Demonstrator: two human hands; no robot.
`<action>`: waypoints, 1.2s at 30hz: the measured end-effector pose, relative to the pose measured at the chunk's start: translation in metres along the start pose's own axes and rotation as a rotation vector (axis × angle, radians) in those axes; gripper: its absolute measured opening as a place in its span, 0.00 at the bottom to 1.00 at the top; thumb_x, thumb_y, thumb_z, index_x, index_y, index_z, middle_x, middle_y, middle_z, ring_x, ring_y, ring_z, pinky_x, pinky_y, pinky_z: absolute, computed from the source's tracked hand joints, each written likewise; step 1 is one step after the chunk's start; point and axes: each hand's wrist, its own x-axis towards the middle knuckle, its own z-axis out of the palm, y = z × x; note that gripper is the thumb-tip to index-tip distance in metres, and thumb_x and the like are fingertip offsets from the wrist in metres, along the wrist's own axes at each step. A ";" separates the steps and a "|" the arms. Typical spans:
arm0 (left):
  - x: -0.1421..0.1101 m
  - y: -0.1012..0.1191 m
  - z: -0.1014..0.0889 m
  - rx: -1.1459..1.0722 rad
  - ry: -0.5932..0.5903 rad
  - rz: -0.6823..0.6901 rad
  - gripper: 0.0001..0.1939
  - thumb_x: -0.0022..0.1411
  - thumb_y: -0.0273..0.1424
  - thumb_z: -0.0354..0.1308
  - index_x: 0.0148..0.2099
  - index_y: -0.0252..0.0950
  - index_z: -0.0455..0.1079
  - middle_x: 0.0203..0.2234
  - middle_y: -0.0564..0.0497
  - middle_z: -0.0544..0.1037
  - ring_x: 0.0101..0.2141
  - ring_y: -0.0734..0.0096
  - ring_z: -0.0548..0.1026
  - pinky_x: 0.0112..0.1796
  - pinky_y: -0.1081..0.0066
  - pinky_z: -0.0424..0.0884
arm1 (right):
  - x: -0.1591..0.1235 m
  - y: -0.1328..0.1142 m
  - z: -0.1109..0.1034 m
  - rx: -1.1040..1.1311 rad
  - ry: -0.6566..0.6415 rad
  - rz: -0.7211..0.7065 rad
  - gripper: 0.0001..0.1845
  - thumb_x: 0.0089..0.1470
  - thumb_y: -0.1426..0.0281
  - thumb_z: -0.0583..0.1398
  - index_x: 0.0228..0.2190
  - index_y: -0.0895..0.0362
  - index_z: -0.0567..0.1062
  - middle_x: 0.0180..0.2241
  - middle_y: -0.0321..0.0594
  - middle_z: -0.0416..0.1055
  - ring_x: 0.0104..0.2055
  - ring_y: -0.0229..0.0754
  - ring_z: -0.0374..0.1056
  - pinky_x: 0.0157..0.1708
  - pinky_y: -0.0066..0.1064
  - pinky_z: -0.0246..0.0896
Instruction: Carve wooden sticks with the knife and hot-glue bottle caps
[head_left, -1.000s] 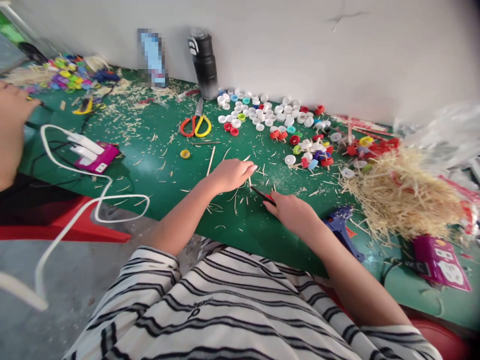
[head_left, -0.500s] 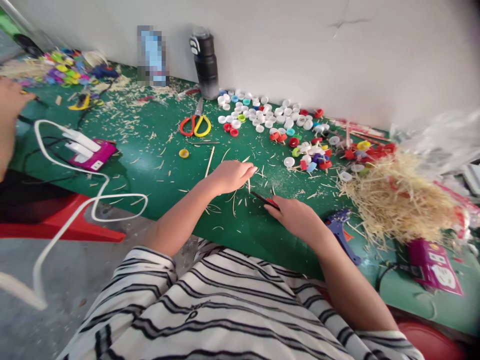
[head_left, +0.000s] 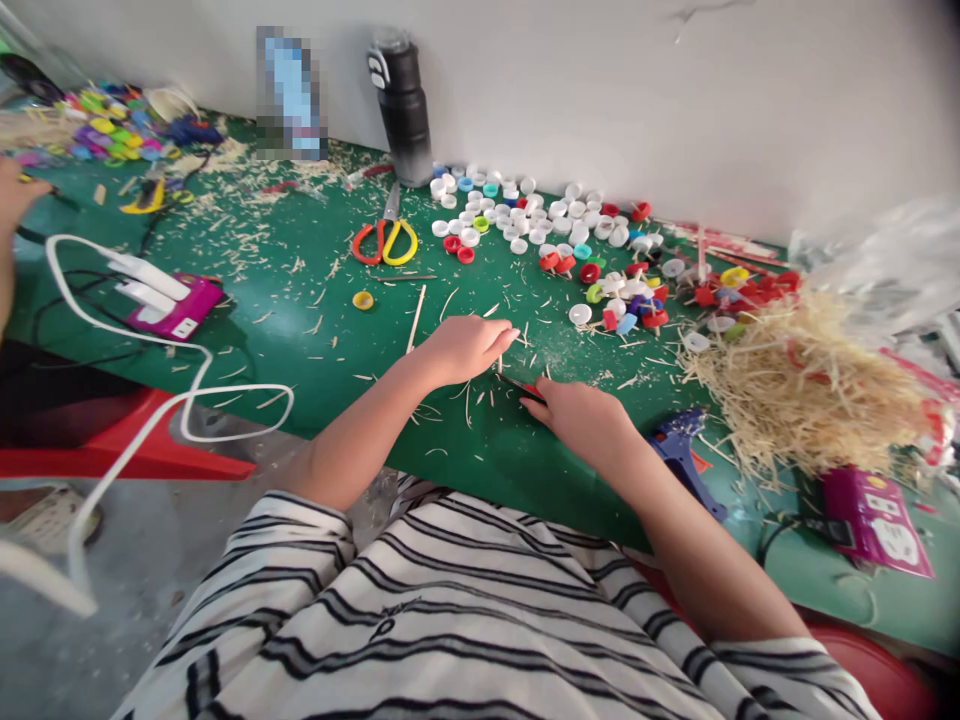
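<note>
The left hand (head_left: 469,350) pinches a thin pale wooden stick (head_left: 500,366), one end protruding below the fingers. The right hand (head_left: 583,418) grips a slim black tool (head_left: 519,385) (partly red).

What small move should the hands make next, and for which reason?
Probably a short, light stroke of the dark tool in the right hand, with the thin pale strip held steady by the left hand: the tool's tip is close to the strip's lower end, and pale slivers lie around them.
</note>
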 end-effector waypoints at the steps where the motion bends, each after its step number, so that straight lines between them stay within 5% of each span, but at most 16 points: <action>1: 0.000 -0.001 0.000 -0.009 0.001 -0.011 0.21 0.74 0.41 0.37 0.32 0.38 0.60 0.20 0.51 0.67 0.20 0.72 0.58 0.27 0.67 0.51 | -0.001 0.001 0.001 -0.005 0.002 0.000 0.23 0.69 0.52 0.48 0.44 0.54 0.73 0.31 0.45 0.77 0.33 0.49 0.76 0.25 0.29 0.51; 10: -0.003 0.001 -0.003 -0.024 -0.051 -0.030 0.20 0.74 0.42 0.37 0.34 0.39 0.60 0.19 0.53 0.65 0.19 0.72 0.57 0.27 0.66 0.50 | -0.004 0.020 0.000 0.131 0.084 -0.086 0.21 0.68 0.51 0.49 0.36 0.52 0.72 0.29 0.37 0.76 0.30 0.42 0.71 0.24 0.29 0.45; 15: -0.003 0.005 -0.006 0.007 -0.054 -0.021 0.19 0.74 0.40 0.37 0.36 0.38 0.63 0.20 0.52 0.67 0.19 0.72 0.57 0.27 0.66 0.50 | 0.005 0.014 -0.001 0.047 0.162 -0.022 0.23 0.67 0.49 0.49 0.40 0.51 0.73 0.28 0.38 0.76 0.28 0.43 0.70 0.24 0.30 0.44; 36: -0.003 -0.001 -0.004 0.022 -0.052 -0.043 0.19 0.74 0.40 0.36 0.36 0.39 0.63 0.20 0.51 0.66 0.20 0.70 0.59 0.27 0.65 0.50 | -0.004 0.008 -0.001 -0.061 0.029 0.008 0.22 0.68 0.52 0.47 0.46 0.52 0.72 0.32 0.44 0.78 0.34 0.48 0.75 0.26 0.29 0.53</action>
